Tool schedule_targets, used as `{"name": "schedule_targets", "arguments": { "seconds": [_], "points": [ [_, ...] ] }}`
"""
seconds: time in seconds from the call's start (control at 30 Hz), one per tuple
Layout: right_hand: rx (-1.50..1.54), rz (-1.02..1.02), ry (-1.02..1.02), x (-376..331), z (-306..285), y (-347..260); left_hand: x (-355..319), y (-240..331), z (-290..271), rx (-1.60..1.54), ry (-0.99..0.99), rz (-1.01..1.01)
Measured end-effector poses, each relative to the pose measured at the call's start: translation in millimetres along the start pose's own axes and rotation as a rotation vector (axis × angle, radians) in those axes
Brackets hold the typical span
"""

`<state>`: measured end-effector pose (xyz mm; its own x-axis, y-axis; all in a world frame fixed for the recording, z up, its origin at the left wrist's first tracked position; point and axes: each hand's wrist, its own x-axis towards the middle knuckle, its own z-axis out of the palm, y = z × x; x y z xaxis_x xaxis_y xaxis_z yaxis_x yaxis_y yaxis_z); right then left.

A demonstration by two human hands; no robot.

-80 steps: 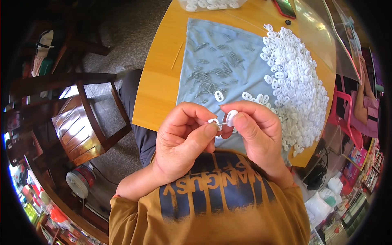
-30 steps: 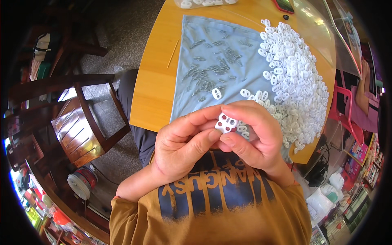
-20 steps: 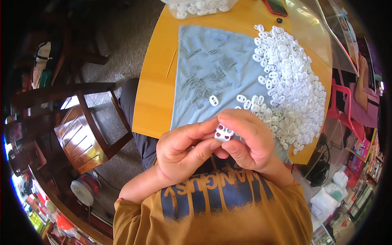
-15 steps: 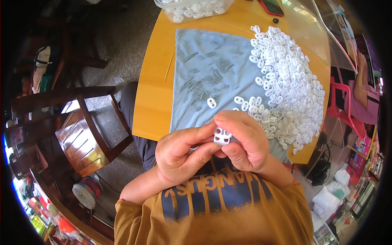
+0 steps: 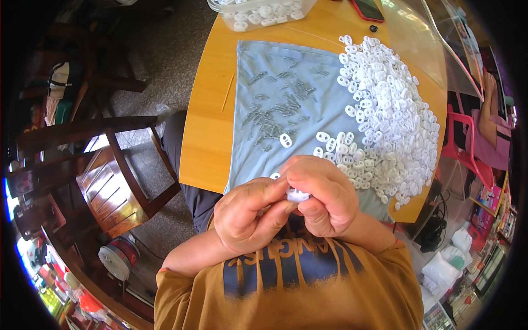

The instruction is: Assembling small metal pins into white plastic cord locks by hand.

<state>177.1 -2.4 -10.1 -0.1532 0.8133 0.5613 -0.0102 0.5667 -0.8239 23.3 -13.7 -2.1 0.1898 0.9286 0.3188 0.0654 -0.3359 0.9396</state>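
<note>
My left hand (image 5: 247, 212) and my right hand (image 5: 325, 195) meet in front of my chest, both closed on a small white plastic cord lock (image 5: 297, 195). Thumbs and fingertips press it from both sides and cover most of it. Just beyond them, on a grey-blue cloth (image 5: 250, 168), lies a loose oval cord-lock piece (image 5: 285, 141) with two holes. Another white piece (image 5: 275, 176) peeks out beside my left fingertips. Many small metal springs (image 5: 270, 122) are scattered over the cloth. To the right spreads a large heap of white two-holed pieces (image 5: 390, 110).
A clear plastic tub (image 5: 258, 14) of white pieces stands at the table's far edge. A thin stick (image 5: 227, 93) lies on the yellow table (image 5: 206, 137). A phone (image 5: 367, 10) is at the far right. Wooden chair (image 5: 118, 187) left; another person's arm (image 5: 488, 113) right.
My hands have lowered slightly and turned the cord lock, so its holes show less. A white piece beside my left fingertips has come into sight.
</note>
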Motion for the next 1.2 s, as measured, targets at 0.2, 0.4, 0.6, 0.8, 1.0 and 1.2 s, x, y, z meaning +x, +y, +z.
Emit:
{"name": "schedule_targets", "arguments": {
  "seconds": [0.2, 0.4, 0.6, 0.8, 1.0, 1.2],
  "points": [
    [0.020, -0.032, 0.021, -1, 6, 1, -4, -6, 3, 0.051, 0.041, 0.116],
    [0.004, -0.029, 0.059, 1, 5, 6, 2, -3, 1, 0.055, 0.023, 0.039],
    [-0.098, -0.051, 0.030, 7, -1, 7, 8, 6, 3, -0.661, 0.054, -0.366],
    [-0.027, 0.125, 0.108, -8, 1, 3, 37, 5, -3, -0.601, 0.088, -0.540],
    [-0.086, -0.026, -0.104, -6, 0, 10, 152, 3, -15, -0.410, 0.090, -0.177],
    [0.169, -0.062, -0.296, -13, 8, 9, 134, -22, -22, -0.033, -0.086, -0.329]
  ]
}}
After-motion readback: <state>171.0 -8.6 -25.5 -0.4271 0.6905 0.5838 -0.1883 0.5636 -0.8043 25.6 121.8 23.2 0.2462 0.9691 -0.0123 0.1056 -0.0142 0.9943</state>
